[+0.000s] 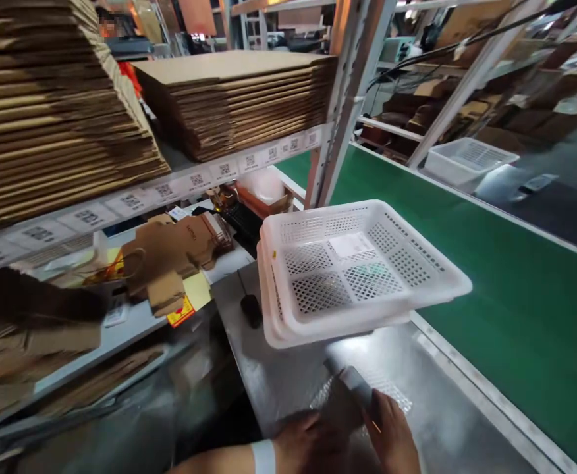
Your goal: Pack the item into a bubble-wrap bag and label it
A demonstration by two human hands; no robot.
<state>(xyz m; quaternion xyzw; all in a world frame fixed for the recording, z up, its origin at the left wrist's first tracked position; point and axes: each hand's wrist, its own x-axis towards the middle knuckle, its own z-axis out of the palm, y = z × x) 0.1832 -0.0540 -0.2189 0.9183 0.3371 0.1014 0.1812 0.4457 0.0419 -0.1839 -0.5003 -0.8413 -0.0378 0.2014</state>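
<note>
The right hand [394,431] has its grip closed on the edge of a dark grey packet [356,387], which is blurred, so what it is made of is hard to tell. The packet is over the near part of the metal desk [278,385], between the left edge and the right edge, with a sheet of bubble wrap [394,393] beneath and beside it. The left hand [298,444], with a white band [263,456] at its wrist, is at the packet's near left side; shadow hides its fingers, so I cannot tell whether its grip is grasping or released. Placed like that, the two hands probably keep the packet steady from both sides, while the wrap likely lies there as padding.

Stacked white baskets [338,322] sit farther back on the desk, their right corner reaching past the right edge over the green belt [496,329]. Nesting them probably saves room and leaves the near part for handwork. A black mouse [251,309] lies between the baskets and the left edge, and flat cardboard [269,105] is piled on the labelled shelf [242,161] above, presumably for easy reach.
</note>
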